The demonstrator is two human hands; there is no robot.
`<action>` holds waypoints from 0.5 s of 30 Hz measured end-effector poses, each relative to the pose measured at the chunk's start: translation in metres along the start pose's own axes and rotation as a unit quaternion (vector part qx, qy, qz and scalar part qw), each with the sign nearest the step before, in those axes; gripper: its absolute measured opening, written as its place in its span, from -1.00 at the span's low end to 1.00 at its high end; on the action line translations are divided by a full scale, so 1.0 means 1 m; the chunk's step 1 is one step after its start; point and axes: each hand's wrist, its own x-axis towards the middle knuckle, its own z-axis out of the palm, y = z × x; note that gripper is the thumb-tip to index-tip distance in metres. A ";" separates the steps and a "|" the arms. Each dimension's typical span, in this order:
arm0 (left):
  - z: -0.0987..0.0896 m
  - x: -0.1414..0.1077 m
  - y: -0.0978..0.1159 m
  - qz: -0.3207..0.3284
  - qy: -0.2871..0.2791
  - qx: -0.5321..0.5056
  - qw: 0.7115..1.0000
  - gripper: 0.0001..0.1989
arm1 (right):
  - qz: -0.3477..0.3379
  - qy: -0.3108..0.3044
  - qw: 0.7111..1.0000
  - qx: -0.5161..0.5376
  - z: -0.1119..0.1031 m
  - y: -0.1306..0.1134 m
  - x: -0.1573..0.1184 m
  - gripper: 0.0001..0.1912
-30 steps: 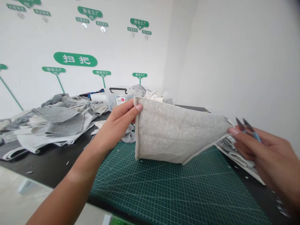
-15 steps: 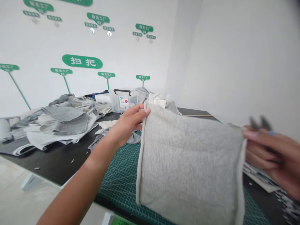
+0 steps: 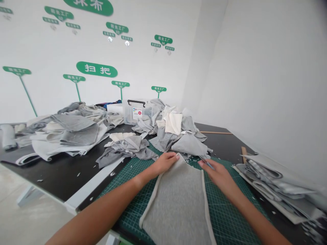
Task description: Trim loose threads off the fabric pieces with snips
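Note:
My left hand (image 3: 167,162) pinches the far left corner of a grey knit cloth (image 3: 181,204) with rolled pale edges. The cloth hangs down towards me and lies over the green cutting mat (image 3: 224,211). In my right hand (image 3: 216,172) is a small pair of scissors (image 3: 207,162) with a blue part showing; its blades point forward and left. That hand is beside the cloth's far right corner, and whether its fingers also touch the cloth cannot be made out.
Heaps of grey and cream cloth (image 3: 173,124) lie beyond the mat, with a larger pile (image 3: 71,131) to the left. A clear plastic box (image 3: 129,117) stands at the back. Folded fabric (image 3: 276,183) is stacked on the right. Fabric scraps dot the black table (image 3: 56,177).
Both hands have come down and closer together. The cloth, held up and spread between them before, is now lower over the mat, and its right corner has dropped from the right hand's raised position.

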 end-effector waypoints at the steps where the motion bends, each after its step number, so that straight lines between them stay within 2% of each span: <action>1: 0.003 -0.002 -0.003 0.002 -0.012 0.011 1.000 -0.54 | -0.006 -0.021 1.000 0.022 0.012 -0.008 0.001 -0.63; 4: 0.010 -0.008 -0.013 0.011 -0.041 0.044 0.998 -0.58 | -0.040 -0.070 0.994 0.074 0.048 -0.021 0.005 -0.65; 8: 0.017 -0.014 -0.030 -0.028 -0.029 0.062 0.997 -0.66 | -0.058 -0.085 0.989 0.110 0.083 -0.010 0.006 -0.67; 11: 0.019 -0.015 -0.038 -0.045 0.003 0.077 0.996 -0.64 | -0.042 -0.069 0.990 0.116 0.094 0.003 0.003 -0.68; 15: 0.015 -0.012 -0.040 -0.038 0.018 0.074 0.996 -0.67 | -0.027 -0.048 0.991 0.120 0.095 0.009 -0.001 -0.66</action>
